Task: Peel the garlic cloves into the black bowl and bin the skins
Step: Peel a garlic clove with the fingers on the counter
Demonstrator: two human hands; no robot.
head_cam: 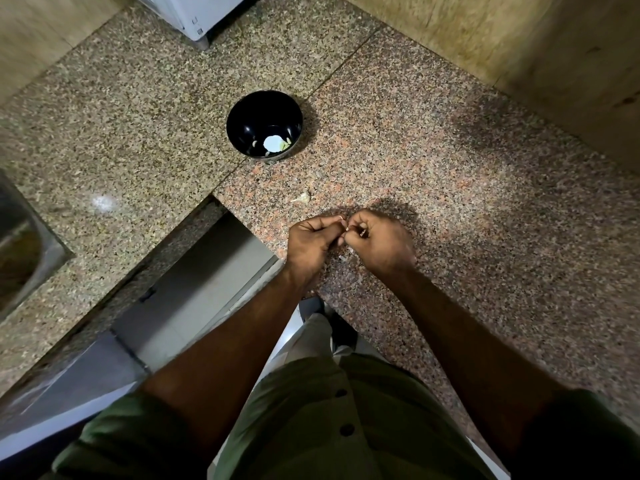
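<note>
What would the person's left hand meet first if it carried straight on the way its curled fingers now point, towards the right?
The right hand. The left hand faces it fingertip to fingertip over the granite counter, both pinching a small garlic clove between them; so the clove, then the right hand's fingers, come first.

A glossy, round black bowl [265,126] is seen upright on a speckled granite counter, towards the far middle of the view. Inside it, near the bottom, a few small pale peeled garlic cloves [255,143] are visible beside a bright white reflection. Nearer, on the counter and well apart from the bowl, a small whitish piece of garlic with a thin papery tail [302,198] is lying loose. Nearer still, a tiny pale garlic clove [346,230] is pinched between two hands; only slivers of it can be made out.
</note>
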